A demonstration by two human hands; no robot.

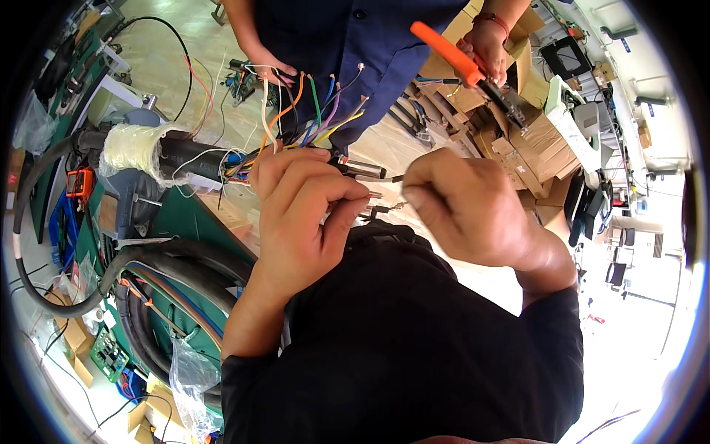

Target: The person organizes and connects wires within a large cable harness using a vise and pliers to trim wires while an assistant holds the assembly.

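My left hand (296, 214) is closed, thumb and forefinger pinched round a thin wire whose end pokes out toward the right. My right hand (466, 203), slightly blurred, is curled shut just across from it; a thin pale strip and a small metal tip show at its fingertips, but what it grips is hidden. From a thick black cable (194, 157), several coloured wires fan out behind my left fingers, among them a purple wire (333, 106) and a green wire (316, 102). Pale wrap (133, 152) surrounds the cable above a grey-blue vise (140, 200).
Opposite me, a person in dark blue holds orange-handled pliers (455, 55) in one hand and touches wires with the other. A coiled black cable (185, 259) lies on the green bench (196, 218) at left. Cardboard boxes (543, 140) are piled at right.
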